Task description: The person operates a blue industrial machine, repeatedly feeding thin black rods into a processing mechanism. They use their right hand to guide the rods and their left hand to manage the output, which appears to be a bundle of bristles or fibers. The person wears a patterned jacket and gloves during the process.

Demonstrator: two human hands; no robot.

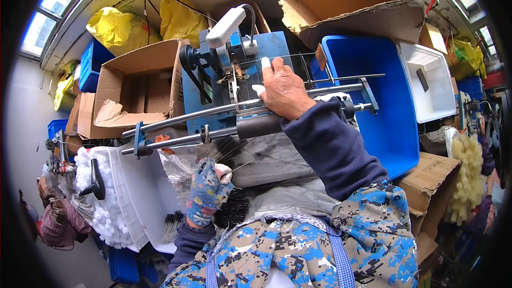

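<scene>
My right hand (282, 90), bare with white tape on two fingertips, rests on the blue machine (205, 98) at its metal rails (213, 111), fingers reaching to the machine's head near a thin wire. My left hand (207, 192), in a patterned fabric glove, grips a bunch of thin black bristle wires (226, 152) that fan upward toward the lower rail. A dark cylinder (258, 126) sits on the lower rail just below my right wrist. A grey plastic sheet (277, 160) lies across my lap under the bristles.
A white bin (125, 202) filled with small white pieces stands at my left with a black handle on it. A large blue tub (386, 90) and a white tub (432, 82) are to the right. Open cardboard boxes (141, 82) and yellow bags (120, 29) crowd the back.
</scene>
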